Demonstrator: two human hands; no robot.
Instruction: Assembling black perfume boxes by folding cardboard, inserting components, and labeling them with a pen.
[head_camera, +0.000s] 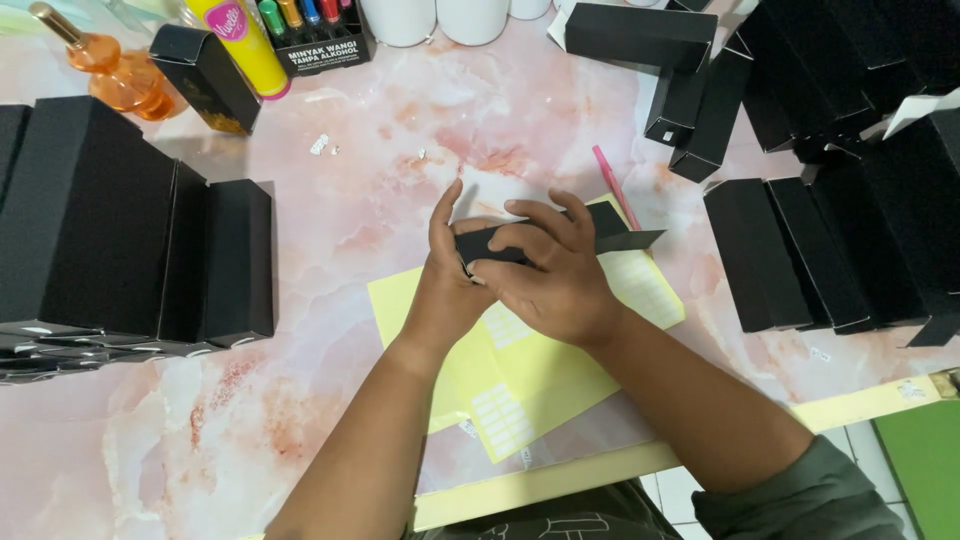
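Both hands meet over the middle of the pink marble table (330, 200). Between them is a small black cardboard box (615, 232), lying sideways with an open flap sticking out to the right. My left hand (450, 285) supports the box's left end, fingers upright. My right hand (550, 275) lies over the top of the box, fingers curled across it. Under the hands lie yellow backing sheets (530, 385) with rows of small white stickers. A pink pen (612, 183) rests just beyond the box.
Stacks of black boxes lie at the left (130, 240) and at the right (820, 250), more at the far right corner (700, 80). At the back stand an orange glass bottle (105, 65), a yellow tube (245, 40), a marker display box (315, 35) and white cups (440, 18).
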